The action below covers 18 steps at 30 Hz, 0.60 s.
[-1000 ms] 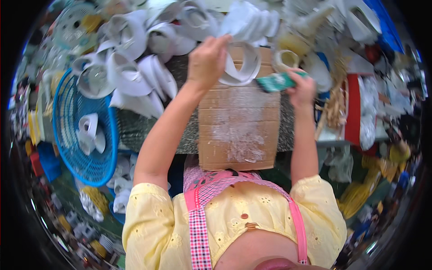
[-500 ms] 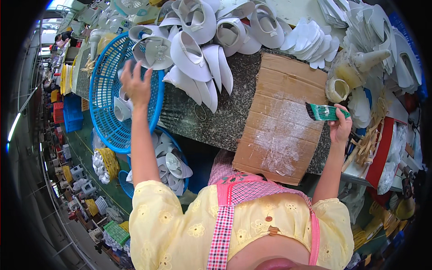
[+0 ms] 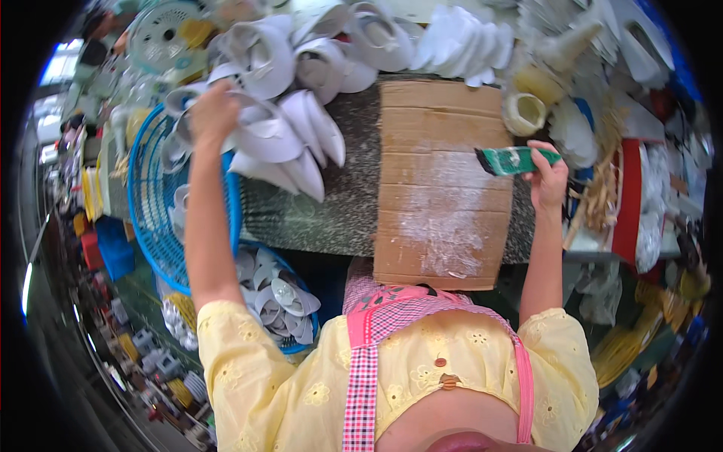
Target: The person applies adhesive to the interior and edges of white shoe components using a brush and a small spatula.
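My right hand [image 3: 549, 177] grips a flat green brush [image 3: 518, 160] with dark bristles. The brush is above a cardboard sheet [image 3: 403, 181] smeared with a white residue. My left hand [image 3: 214, 117] is at the left edge of a pile of white curved pieces [image 3: 265, 132], shaped like shoe uppers or visors. Its fingers are blurred and partly hidden, so I cannot see whether they hold a piece. Below that hand and forearm is a blue plastic basket [image 3: 156, 248] with a few white pieces in it.
A speckled dark stone tabletop [image 3: 350, 200] lies under the pile and cardboard. White flat pieces [image 3: 463, 45] are stacked behind the cardboard, with a glue-crusted container [image 3: 525, 113] to their right. A second basket of white pieces [image 3: 290, 297] stands below the table edge.
My left hand has gone from spread fingers over the blue basket to the edge of the white pile. The right hand still holds the brush. The whole view has shifted.
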Tool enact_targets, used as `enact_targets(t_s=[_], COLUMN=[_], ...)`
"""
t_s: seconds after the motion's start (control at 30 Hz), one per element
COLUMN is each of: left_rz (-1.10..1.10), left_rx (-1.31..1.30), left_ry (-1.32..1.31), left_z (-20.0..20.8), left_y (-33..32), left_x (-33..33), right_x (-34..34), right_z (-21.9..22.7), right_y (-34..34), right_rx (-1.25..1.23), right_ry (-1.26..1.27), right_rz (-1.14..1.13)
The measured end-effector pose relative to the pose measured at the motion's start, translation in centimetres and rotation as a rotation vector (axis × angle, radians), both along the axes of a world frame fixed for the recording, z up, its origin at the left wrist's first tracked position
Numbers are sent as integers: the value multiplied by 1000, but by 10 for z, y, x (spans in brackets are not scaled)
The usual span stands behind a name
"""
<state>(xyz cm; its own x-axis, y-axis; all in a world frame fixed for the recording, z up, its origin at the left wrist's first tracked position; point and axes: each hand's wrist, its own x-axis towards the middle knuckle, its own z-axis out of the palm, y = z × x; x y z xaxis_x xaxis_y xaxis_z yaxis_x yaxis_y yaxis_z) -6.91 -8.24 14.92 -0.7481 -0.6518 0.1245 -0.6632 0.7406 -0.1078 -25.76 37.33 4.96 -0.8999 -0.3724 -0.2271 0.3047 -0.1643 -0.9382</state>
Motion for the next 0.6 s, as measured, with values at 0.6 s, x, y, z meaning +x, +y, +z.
enact_targets(t_s=[0.6], left_rz=[-485], left_rx=[211], left_ry=[497], left_z=[-99], left_y=[200], left_x=[-43], right_x=[-67], right_z=[2], right_y=[21], right_rx=[500], right_ry=[1183], right_rz=[-39])
